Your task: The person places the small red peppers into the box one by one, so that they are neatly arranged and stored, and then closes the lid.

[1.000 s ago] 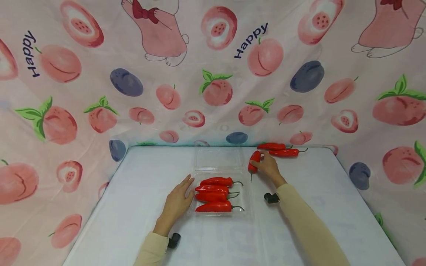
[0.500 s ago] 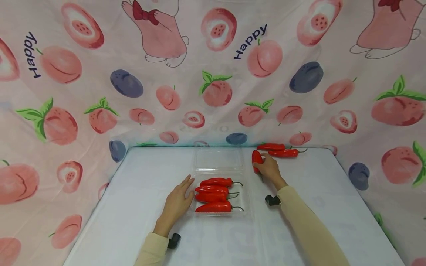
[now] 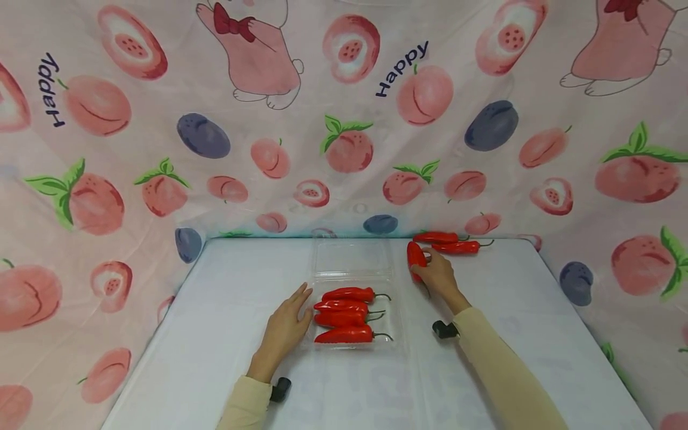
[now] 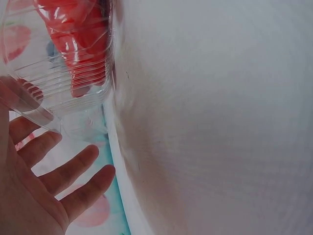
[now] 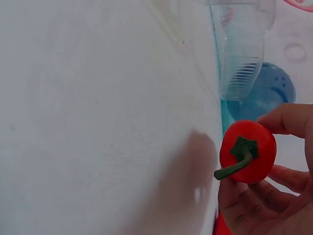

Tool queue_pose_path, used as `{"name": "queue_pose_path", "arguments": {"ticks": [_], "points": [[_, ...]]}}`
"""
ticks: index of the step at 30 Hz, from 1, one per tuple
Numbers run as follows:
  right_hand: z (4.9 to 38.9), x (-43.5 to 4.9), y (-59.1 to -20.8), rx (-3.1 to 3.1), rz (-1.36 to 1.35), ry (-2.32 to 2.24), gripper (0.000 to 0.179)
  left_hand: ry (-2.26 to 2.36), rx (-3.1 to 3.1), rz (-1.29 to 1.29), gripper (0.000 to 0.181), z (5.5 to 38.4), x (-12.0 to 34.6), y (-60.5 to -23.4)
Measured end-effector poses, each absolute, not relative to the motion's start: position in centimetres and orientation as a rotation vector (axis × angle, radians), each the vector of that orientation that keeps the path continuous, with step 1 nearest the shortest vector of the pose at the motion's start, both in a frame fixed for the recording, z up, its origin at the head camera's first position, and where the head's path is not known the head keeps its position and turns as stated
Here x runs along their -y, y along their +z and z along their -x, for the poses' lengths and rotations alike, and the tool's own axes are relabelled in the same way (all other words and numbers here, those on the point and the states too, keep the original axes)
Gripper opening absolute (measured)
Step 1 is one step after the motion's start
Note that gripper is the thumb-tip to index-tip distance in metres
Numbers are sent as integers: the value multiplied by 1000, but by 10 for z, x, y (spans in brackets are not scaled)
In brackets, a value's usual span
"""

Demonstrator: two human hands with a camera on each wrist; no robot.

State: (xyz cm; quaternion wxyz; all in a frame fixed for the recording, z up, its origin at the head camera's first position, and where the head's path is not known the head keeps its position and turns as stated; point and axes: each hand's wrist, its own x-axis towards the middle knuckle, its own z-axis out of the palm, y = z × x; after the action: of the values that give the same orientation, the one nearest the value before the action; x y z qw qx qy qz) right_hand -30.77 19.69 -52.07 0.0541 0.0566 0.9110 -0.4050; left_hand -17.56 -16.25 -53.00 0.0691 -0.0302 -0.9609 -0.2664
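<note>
My right hand (image 3: 438, 273) grips a red chili pepper (image 3: 415, 261) between thumb and fingers, to the right of a clear plastic clamshell box (image 3: 395, 325). The right wrist view shows that pepper's end with its green stem (image 5: 243, 159) facing the camera. Several red peppers (image 3: 344, 319) lie side by side in the box's near half, stems to the right. My left hand (image 3: 285, 328) rests at the box's left edge with its fingers extended. In the left wrist view, the fingers (image 4: 73, 169) are spread and the thumb side lies along the clear box wall (image 4: 73, 105).
Two more red peppers (image 3: 455, 246) lie at the table's back right, beyond my right hand. The box's lid (image 3: 352, 257) lies folded back toward the rear edge. A fruit-patterned cloth (image 3: 301, 149) hangs behind the white table (image 3: 226, 286).
My right hand has shifted slightly right with the pepper, whose stem end has turned toward the right. The left hand and the peppers in the box have stayed put.
</note>
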Motion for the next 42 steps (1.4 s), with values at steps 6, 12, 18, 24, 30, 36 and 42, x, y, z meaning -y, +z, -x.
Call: {"name": "queue_pose_path", "arguments": {"ticks": [6,12,18,24,30,36,42], "points": [[300,-197,-511,-2818,-149,-1245,68,-801,2886,107,50,175,163,-530],[291,-193,-501,-2844,-123,-1266,66,-810,2882,104,50,175,163,-529],[281,-189,-494,-2862,-66,-1304,65,-806,2891,104,50,175,163,-530],[273,-186,-489,-2861,-15,-1334,67,-811,2899,104,50,175,163,-528],[265,-183,-484,-2854,-16,-1348,69,-808,2901,103,50,175,163,-529],[258,-180,-479,-2881,51,-1378,66,-806,2890,109,49,176,164,-530],[254,-180,-478,-2890,133,-1400,62,-805,2873,137,48,177,164,-531]]}}
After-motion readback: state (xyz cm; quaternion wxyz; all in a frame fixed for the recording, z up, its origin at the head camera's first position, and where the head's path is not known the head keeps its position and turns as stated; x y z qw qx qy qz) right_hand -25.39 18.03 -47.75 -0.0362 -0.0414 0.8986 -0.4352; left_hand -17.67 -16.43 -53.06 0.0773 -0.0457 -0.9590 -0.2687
